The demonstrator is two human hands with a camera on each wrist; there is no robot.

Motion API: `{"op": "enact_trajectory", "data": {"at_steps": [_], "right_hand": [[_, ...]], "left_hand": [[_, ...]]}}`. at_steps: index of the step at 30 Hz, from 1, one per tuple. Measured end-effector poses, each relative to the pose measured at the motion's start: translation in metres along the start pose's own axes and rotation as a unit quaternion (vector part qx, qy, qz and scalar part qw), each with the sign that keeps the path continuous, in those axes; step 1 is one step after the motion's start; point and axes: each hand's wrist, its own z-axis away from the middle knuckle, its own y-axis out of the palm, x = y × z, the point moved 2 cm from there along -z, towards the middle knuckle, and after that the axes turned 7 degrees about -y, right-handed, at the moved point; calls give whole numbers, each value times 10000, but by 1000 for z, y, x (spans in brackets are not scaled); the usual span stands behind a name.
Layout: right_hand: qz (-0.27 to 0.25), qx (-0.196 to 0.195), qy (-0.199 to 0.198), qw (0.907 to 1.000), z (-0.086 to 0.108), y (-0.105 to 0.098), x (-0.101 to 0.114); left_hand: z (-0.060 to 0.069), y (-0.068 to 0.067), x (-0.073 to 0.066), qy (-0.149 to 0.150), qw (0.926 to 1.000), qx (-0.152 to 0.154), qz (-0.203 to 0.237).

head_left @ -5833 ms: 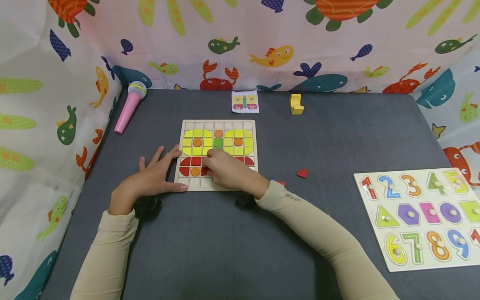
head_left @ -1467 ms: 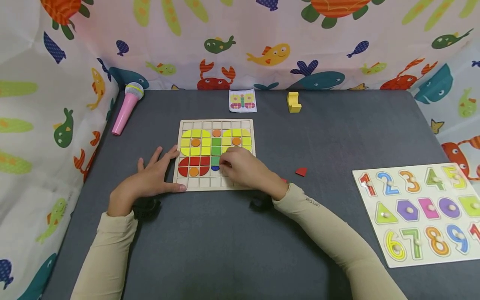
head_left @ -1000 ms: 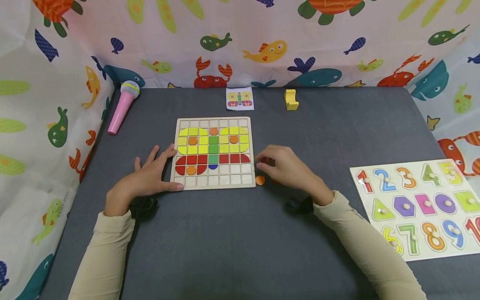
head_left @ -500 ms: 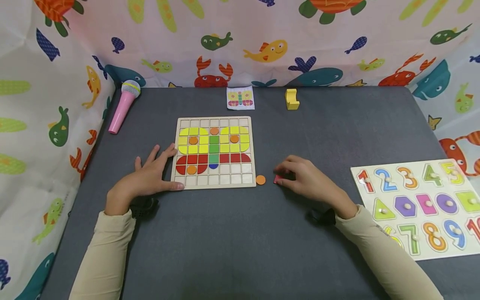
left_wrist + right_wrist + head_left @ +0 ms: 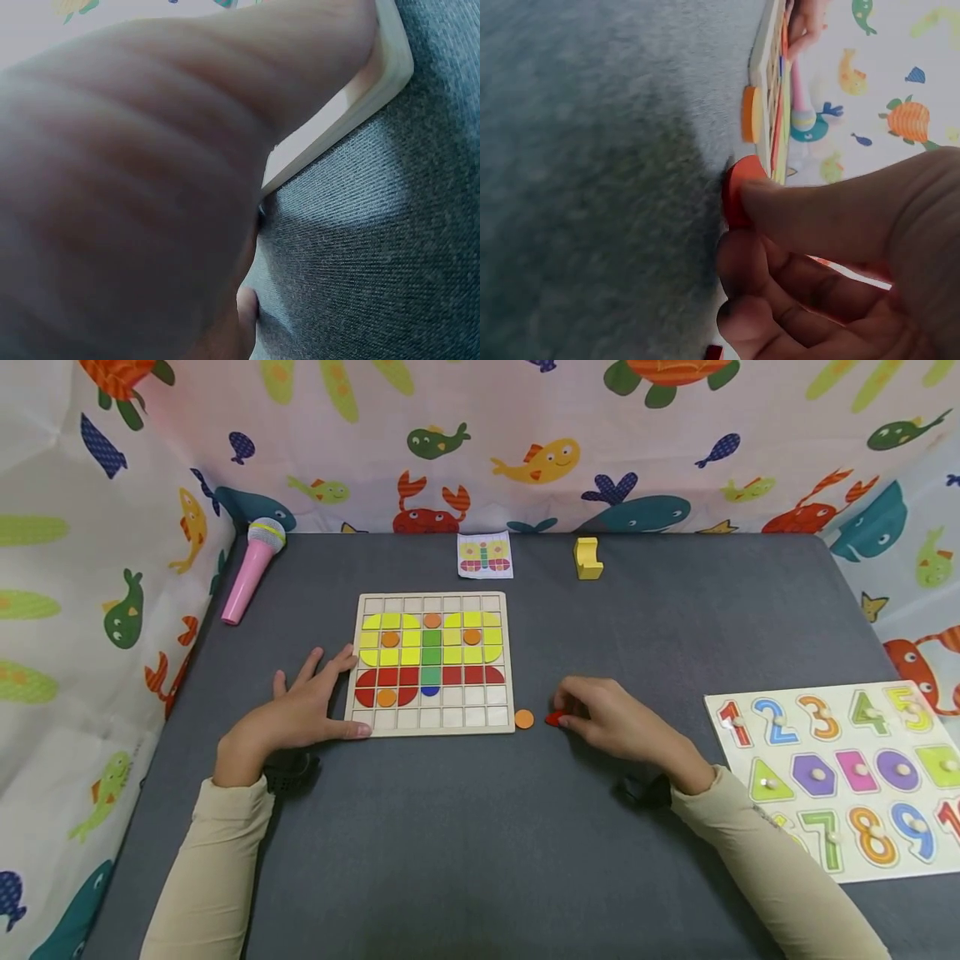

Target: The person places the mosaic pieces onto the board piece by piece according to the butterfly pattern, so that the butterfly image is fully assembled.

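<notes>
A wooden grid board (image 5: 442, 722) lies on the dark table, with yellow, green, red, orange and blue tiles forming a butterfly. My left hand (image 5: 288, 718) rests at its left edge, fingers spread and thumb on the lower left corner. Right of the board, my right hand (image 5: 615, 718) pinches a red tile (image 5: 742, 184) with a rounded edge between thumb and finger, low over the table. An orange disc (image 5: 524, 719) lies flat between that hand and the board. In the right wrist view another red piece (image 5: 714, 352) shows partly at the bottom edge.
A butterfly pattern card (image 5: 485, 557) and a yellow block (image 5: 588, 558) stand at the back. A pink toy microphone (image 5: 253, 572) lies back left. The number-and-shape peg puzzle (image 5: 840, 793) sits at the right, partly under the right sleeve. Printed cloth (image 5: 480, 410) encloses the table.
My right hand has left the board's lower right part and moved right to the loose pieces. It has taken hold of the red tile, which is now turned. My left hand stays put.
</notes>
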Motion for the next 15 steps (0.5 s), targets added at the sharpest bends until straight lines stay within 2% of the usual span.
{"op": "enact_trajectory", "data": {"at_steps": [7,15], "right_hand": [[-353,-115,-228,9990,-22,-1,7],[-700,13,-333,9970,-56,9,18]], "left_hand": [[-1,-1,1,3,10000,27,1],[-1,1,1,55,10000,-34,37]]}}
